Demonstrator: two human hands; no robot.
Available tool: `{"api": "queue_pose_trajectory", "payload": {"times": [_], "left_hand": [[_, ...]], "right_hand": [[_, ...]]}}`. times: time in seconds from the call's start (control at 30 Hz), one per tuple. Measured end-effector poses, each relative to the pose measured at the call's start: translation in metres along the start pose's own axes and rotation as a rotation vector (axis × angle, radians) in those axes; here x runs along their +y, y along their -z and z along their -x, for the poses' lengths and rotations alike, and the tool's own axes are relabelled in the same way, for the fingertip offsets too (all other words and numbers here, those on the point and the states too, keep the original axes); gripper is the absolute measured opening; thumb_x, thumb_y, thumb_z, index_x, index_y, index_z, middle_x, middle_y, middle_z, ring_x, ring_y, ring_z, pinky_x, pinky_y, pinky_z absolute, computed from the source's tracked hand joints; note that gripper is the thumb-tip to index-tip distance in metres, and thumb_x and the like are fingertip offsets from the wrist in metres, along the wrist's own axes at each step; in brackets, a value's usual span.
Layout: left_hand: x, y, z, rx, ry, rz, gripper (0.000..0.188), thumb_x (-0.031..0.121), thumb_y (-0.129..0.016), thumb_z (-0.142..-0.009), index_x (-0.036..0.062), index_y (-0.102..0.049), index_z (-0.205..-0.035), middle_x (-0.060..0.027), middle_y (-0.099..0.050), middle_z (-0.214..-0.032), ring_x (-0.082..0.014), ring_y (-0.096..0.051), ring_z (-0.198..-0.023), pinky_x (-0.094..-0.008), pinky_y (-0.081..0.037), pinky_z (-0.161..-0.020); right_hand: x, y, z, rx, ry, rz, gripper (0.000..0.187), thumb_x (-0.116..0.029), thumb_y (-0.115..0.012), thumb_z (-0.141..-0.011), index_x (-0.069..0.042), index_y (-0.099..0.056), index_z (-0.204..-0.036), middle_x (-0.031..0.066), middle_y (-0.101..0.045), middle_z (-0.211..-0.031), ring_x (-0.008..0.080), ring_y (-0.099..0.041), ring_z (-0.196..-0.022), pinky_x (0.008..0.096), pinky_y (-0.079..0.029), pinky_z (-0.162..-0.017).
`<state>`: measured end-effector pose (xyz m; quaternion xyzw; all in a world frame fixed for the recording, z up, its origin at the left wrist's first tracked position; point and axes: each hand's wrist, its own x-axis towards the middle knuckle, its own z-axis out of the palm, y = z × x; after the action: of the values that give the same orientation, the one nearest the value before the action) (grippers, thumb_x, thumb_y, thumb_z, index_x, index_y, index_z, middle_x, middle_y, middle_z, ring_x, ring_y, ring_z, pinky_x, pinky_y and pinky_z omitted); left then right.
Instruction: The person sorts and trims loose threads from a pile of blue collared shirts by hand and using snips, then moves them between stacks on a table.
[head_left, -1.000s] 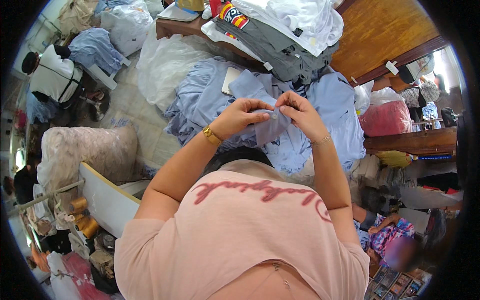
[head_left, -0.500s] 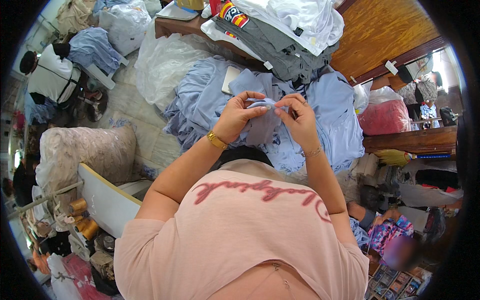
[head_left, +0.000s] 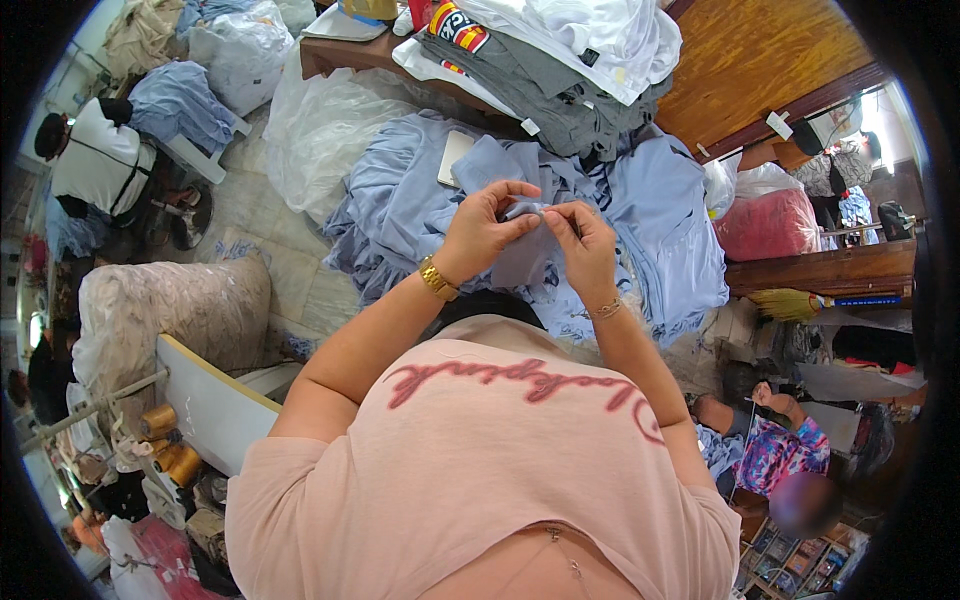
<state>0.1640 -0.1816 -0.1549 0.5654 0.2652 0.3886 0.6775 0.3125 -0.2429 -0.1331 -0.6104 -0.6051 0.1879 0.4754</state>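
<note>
Both hands are together over a large heap of light blue garments (head_left: 385, 190). My left hand (head_left: 487, 232), with a gold watch at its wrist, pinches a folded edge of a light blue cloth piece (head_left: 514, 262) between thumb and fingers. My right hand (head_left: 584, 243) is closed in a pinch at the same edge, its fingertips touching the cloth beside the left thumb. Anything small between the right fingertips is too fine to make out. The rest of the piece hangs down between my hands. A flat white, phone-like thing (head_left: 457, 158) lies on the heap beyond my left hand.
Grey folded garments (head_left: 560, 95) and white ones (head_left: 610, 45) are stacked on a table ahead. Clear plastic sheeting (head_left: 325, 130) lies left of the heap. A stuffed sack (head_left: 175, 305) and a white board (head_left: 215, 395) stand at my left. A co-worker (head_left: 785, 455) sits at the right.
My right hand has drawn in and slightly toward me, so the fingertips of both hands are closer together on the cloth. At the right, the co-worker's hand has come up into view.
</note>
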Motion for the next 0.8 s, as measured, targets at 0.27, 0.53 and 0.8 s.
{"api": "queue_pose_trajectory", "payload": {"times": [0.27, 0.53, 0.8], "left_hand": [[-0.005, -0.004, -0.002, 0.003, 0.129, -0.059, 0.021, 0.012, -0.066, -0.079, 0.0000, -0.062, -0.095, -0.0016, -0.058, -0.092, -0.0046, -0.049, -0.081, -0.0178, -0.040, -0.069], [-0.015, -0.014, -0.002, 0.111, -0.179, -0.120, 0.015, 0.011, -0.066, -0.078, 0.0013, -0.058, -0.086, -0.0025, -0.060, -0.083, -0.0070, -0.053, -0.077, -0.0205, -0.042, -0.071], [-0.017, -0.016, -0.001, 0.117, -0.012, -0.002, 0.014, 0.007, -0.066, -0.076, 0.0011, -0.058, -0.086, -0.0012, -0.059, -0.081, -0.0045, -0.052, -0.074, -0.0181, -0.042, -0.066]], "right_hand": [[0.009, -0.014, 0.010, 0.148, -0.042, -0.021, 0.012, -0.013, -0.058, -0.083, -0.001, -0.058, -0.079, 0.0066, -0.051, -0.069, 0.0138, -0.046, -0.059, 0.0245, -0.037, -0.054], [-0.003, -0.013, 0.010, 0.232, 0.236, 0.148, 0.005, -0.007, -0.059, -0.081, -0.003, -0.056, -0.080, 0.0086, -0.053, -0.074, 0.0184, -0.048, -0.056, 0.0267, -0.038, -0.050], [0.010, -0.002, 0.001, 0.050, -0.114, -0.010, 0.011, -0.012, -0.060, -0.079, -0.001, -0.059, -0.077, 0.0086, -0.054, -0.069, 0.0162, -0.050, -0.059, 0.0263, -0.039, -0.054]]}}
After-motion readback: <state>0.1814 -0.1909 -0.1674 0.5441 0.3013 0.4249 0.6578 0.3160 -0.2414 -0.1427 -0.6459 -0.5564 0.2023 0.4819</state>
